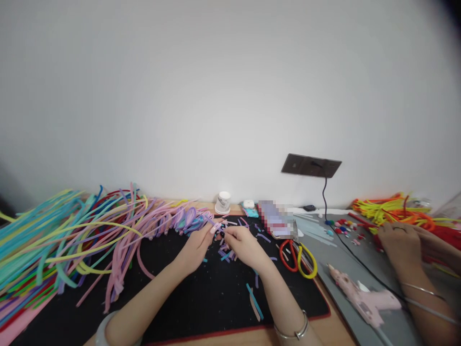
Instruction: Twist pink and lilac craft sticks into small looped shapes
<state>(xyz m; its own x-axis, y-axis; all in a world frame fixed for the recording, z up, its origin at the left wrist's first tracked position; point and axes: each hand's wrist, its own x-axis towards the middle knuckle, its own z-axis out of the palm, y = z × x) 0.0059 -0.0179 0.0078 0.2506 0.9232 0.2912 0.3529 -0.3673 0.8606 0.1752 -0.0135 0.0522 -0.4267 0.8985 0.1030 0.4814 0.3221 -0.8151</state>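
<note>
Open mat [201, 302], pipe-cleaner heap [118, 216] leftward

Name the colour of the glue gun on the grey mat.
Pale pink: the glue gun shows best in the head view.

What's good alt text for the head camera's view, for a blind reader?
A person's left hand and right hand hold a small purplish piece over a black mat. Colourful fuzzy stems heap at left; at right are scissors, a pink glue gun and a co-worker's hand.
</note>
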